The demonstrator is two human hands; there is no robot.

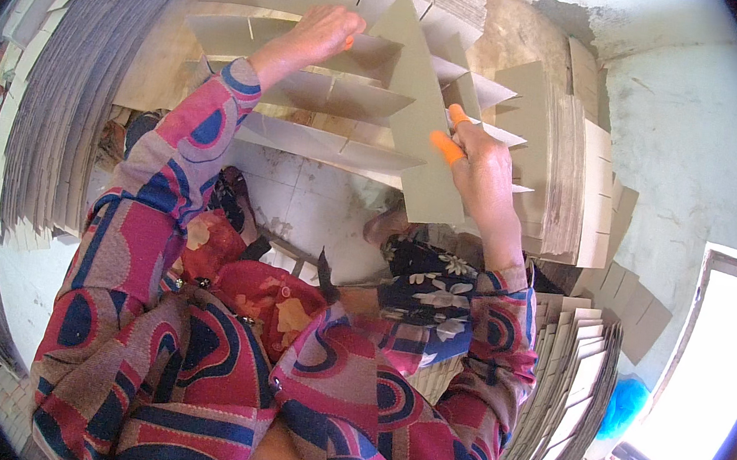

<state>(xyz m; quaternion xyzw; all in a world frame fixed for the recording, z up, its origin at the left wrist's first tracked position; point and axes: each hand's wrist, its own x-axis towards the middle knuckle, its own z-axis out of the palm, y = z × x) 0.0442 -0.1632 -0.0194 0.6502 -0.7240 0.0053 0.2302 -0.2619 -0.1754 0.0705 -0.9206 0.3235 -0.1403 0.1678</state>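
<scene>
Pinching the right edge of a broad, grey-brown cardboard cross strip (413, 100) between orange-covered thumb and index finger of the right hand (487, 166). Looks flat, smooth and pointed at the far corner; lies across the right part of three long, slotted grey-brown cardboard strips (338, 97), on edge and roughly parallel. Set at the near side of a light-brown wooden counter (156, 73), partly out over the pale tiled floor (292, 190). Curled nearly closed above the farthest long strip with the left hand (317, 36); cannot tell whether gripping it, with fingertips turned away. Between the long strips, open gaps like shallow compartments, with counter and floor visible through them. At far right, a shiny blue plastic bag (625, 408), contents impossible to make out. Cut off by the dark rim: a tall cardboard stack (85, 101) at left. Partly hidden behind the patterned right sleeve (501, 334): slotted cardboard sheets (578, 369). Washed out by glare: a bright opening (714, 356).
</scene>
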